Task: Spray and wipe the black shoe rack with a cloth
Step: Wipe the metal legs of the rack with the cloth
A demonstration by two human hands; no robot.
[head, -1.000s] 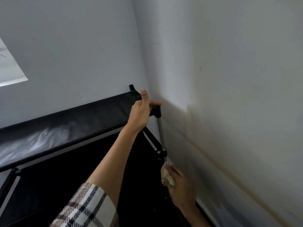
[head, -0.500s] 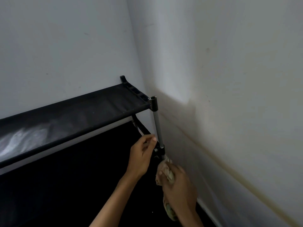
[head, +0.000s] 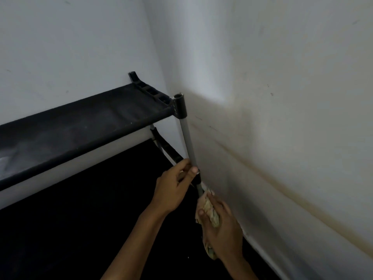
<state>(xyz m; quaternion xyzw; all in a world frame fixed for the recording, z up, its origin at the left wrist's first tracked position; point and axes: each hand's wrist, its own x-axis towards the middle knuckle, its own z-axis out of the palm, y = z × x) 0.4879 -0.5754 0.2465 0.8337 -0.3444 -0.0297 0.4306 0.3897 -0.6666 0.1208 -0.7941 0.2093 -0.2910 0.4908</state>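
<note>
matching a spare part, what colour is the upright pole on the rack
Light grey pole, black connector on top; head view.

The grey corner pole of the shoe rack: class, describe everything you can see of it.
The grey corner pole is a slim, smooth tube, metal by its look. It stands nearly upright at the rack's front right corner, close to the wall. Its top sits in a black open-topped socket that joins the top shelf. The left hand grips it near the lower joint. Below the joint, the right hand wraps a cloth round the pole.
</note>
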